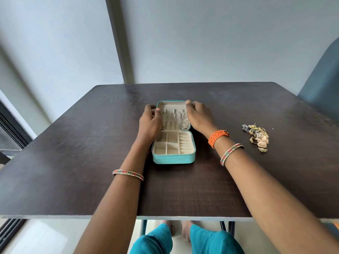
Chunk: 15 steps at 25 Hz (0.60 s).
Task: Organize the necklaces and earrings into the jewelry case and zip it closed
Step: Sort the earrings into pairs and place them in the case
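Grey-blue walls rise behind a dark wooden table (73, 143), and near the middle of its top lies a teal jewelry case (173, 159), unzipped and opened flat with the lid (172, 104) on the far side and the tray (173, 143) on the near side. Three silver necklaces (174, 121) hang side by side from hooks in the cream lining of the lid, reaching down towards the hinge. The tray is divided into small square compartments on its left and a block of ridged rolls on its right, and all of them look bare. The left hand (149, 121) sits at the left edge of the lid, its fingers curled around that rim beside the leftmost chain. The right hand (199, 116) sits at the right edge, fingers bent over the top right corner of the lid and touching it. A heap of gold and silver earrings (257, 137) lies on the table well to the right of the case, apart from both hands. A beaded bangle circles each forearm, and an orange woven band (218, 137) wraps the right wrist. Part of a blue chair (322, 79) stands past the far right corner of the table, and teal trouser legs (183, 241) show below the near edge.
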Each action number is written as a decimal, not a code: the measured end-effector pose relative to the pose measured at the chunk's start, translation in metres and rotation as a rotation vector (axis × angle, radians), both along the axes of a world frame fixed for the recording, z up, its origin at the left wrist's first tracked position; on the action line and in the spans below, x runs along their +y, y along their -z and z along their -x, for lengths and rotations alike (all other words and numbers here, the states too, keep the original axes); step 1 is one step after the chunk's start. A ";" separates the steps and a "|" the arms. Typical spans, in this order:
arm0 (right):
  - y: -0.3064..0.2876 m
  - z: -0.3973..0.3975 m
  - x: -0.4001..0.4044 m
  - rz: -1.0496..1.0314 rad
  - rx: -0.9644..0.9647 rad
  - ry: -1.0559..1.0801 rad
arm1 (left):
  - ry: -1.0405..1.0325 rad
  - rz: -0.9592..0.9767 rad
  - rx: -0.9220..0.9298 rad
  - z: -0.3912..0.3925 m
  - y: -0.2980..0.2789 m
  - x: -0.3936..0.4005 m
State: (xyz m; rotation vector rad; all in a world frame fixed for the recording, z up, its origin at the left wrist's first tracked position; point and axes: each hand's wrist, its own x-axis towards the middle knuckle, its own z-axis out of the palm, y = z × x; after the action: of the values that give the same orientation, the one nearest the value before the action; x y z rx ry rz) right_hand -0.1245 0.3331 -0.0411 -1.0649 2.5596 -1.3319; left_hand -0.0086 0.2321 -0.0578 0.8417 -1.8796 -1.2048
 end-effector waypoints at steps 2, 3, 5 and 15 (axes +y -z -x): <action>-0.003 -0.003 0.004 0.015 -0.007 0.002 | 0.024 0.076 -0.024 -0.003 -0.002 -0.002; -0.005 -0.004 0.008 0.064 -0.006 0.016 | 0.028 0.117 -0.047 -0.004 -0.003 -0.005; -0.011 -0.006 0.022 0.255 0.004 0.034 | 0.034 0.133 -0.049 -0.010 -0.009 -0.010; -0.032 0.055 0.170 0.286 0.076 0.098 | 0.028 0.624 0.256 0.006 -0.079 0.110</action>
State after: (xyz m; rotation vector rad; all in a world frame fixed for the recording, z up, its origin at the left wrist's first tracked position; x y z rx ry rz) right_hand -0.1793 0.5034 -0.0095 -1.0601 2.5586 -1.7573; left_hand -0.0142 0.3422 0.0209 0.3039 -1.8893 -0.6318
